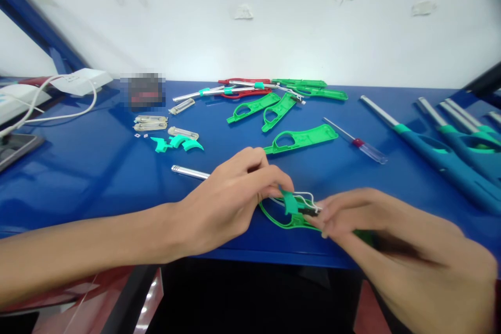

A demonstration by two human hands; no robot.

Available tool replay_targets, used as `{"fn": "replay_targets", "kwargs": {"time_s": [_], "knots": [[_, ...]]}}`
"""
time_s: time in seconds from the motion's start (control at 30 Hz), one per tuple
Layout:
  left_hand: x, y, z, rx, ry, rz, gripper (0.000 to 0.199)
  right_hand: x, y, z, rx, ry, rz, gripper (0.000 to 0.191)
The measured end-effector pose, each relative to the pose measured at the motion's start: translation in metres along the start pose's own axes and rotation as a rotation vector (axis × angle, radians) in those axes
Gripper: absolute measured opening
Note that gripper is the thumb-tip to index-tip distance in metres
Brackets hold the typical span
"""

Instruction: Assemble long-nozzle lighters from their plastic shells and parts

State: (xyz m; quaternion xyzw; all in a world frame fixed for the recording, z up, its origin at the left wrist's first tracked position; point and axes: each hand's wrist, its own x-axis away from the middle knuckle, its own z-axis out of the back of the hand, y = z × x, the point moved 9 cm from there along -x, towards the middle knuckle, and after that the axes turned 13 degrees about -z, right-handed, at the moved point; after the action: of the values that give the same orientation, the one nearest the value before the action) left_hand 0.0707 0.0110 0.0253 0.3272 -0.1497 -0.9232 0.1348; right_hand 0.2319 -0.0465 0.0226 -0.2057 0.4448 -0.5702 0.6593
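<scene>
Near the table's front edge lies an open green half shell of a long-nosed lighter (285, 225). The thumb and forefinger of my left hand (230, 195) pinch a teal trigger (290, 202) above that shell. A metal tube (190, 171) sticks out to the left from beneath this hand. My right hand (395, 235) is closed at the shell's right part, its fingertips on a small black igniter part (310, 211) with a white wire (307, 194) looping over it. The fingers partly hide the igniter part and the shell's right end.
Behind my hands lie green shell halves (309, 139), a screwdriver (366, 150), red shells (246, 93) and metal tubes (227, 91). Loose teal triggers (178, 142) and clear fuel tanks (151, 123) are at left. Whole blue lighters (438, 148) lie right. A power strip (82, 81) stands far left.
</scene>
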Motion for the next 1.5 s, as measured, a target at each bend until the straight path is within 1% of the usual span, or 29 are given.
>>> {"fn": "replay_targets", "kwargs": {"time_s": [0.1,0.23,0.33,0.47,0.6,0.7,0.8,0.9,1.03,1.13,1.3,1.4,1.5], "knots": [[0.000,0.002,0.000,-0.035,0.003,-0.035,0.025,0.001,0.001,0.002,-0.016,0.015,-0.004,0.021],[-0.001,0.006,-0.001,-0.089,-0.024,-0.091,0.026,0.001,0.003,0.000,-0.028,-0.018,0.037,0.021],[-0.001,0.005,-0.002,-0.098,-0.054,-0.078,0.030,0.000,0.006,0.001,-0.043,-0.009,0.027,0.022],[0.000,0.003,-0.004,-0.083,-0.079,-0.054,0.027,0.001,0.006,0.002,-0.065,-0.003,0.000,0.025],[0.001,0.004,-0.007,-0.066,-0.094,-0.065,0.033,0.002,0.004,-0.002,-0.074,-0.053,-0.001,0.023],[0.002,0.004,-0.008,-0.063,-0.093,-0.046,0.037,0.001,0.003,-0.005,-0.062,-0.085,0.016,0.022],[0.003,0.003,-0.007,-0.061,-0.080,-0.023,0.037,-0.001,0.005,-0.004,-0.052,-0.071,0.001,0.020],[0.003,0.005,-0.006,-0.052,-0.076,-0.030,0.037,-0.003,0.008,-0.001,-0.052,-0.022,-0.022,0.013],[0.002,0.007,-0.004,-0.047,-0.074,-0.042,0.036,-0.003,0.016,-0.001,-0.054,0.018,-0.116,0.021],[0.002,0.006,-0.004,-0.053,-0.066,-0.035,0.035,-0.004,0.019,-0.002,-0.010,0.035,-0.154,0.014],[0.001,0.007,-0.002,-0.049,-0.035,-0.064,0.033,-0.006,0.014,0.000,0.066,0.056,-0.116,0.014],[0.001,0.007,-0.002,-0.047,-0.039,-0.061,0.033,-0.007,0.010,0.000,0.061,0.056,-0.103,0.012],[0.000,0.008,-0.002,-0.048,-0.038,-0.064,0.032,-0.006,0.009,-0.002,0.037,0.030,-0.087,0.012]]}}
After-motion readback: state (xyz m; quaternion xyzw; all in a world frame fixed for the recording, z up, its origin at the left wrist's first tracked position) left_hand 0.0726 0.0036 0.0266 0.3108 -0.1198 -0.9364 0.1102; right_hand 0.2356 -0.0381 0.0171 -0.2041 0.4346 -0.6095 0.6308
